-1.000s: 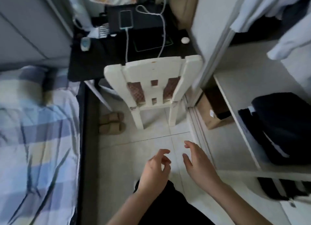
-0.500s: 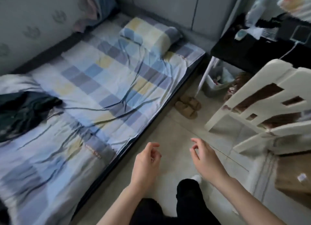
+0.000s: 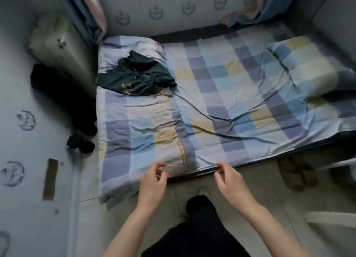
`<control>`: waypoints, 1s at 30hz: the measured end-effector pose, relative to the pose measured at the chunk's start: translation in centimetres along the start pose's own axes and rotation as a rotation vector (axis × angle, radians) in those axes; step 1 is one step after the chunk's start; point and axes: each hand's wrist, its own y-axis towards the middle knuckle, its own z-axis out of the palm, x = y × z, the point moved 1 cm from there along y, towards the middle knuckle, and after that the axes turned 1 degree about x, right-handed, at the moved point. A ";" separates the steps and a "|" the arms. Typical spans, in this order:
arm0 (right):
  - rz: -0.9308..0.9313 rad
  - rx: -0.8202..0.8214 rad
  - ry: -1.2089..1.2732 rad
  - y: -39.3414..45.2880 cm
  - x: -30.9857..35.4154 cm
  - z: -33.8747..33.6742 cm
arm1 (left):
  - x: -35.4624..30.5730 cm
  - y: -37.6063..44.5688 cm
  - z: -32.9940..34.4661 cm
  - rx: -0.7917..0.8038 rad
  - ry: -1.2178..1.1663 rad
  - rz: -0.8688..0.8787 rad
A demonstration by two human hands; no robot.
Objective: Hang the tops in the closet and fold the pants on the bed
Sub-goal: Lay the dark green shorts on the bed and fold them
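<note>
Checked bedsheet point(image 3: 221, 95), dark green garment point(image 3: 136, 77)

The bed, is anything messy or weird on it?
Yes. A dark green garment lies crumpled in a heap at the far left end of the bed, not folded or hung. The checked sheet is wrinkled too. Both hands are empty.
</note>
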 end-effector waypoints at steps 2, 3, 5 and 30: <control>-0.015 0.032 -0.016 2.8 0.5 0.1 | 0.3 1.3 -0.4 -0.030 -0.007 -0.033; -0.030 0.058 -0.017 4.9 0.9 0.1 | 0.5 2.6 -0.5 -0.047 -0.008 -0.052; -0.047 0.093 -0.009 8.5 1.0 0.1 | 0.1 4.9 -0.3 -0.051 0.018 -0.075; -0.071 0.213 -0.120 53.4 4.0 -0.1 | -4.3 47.1 3.1 0.080 0.634 -0.077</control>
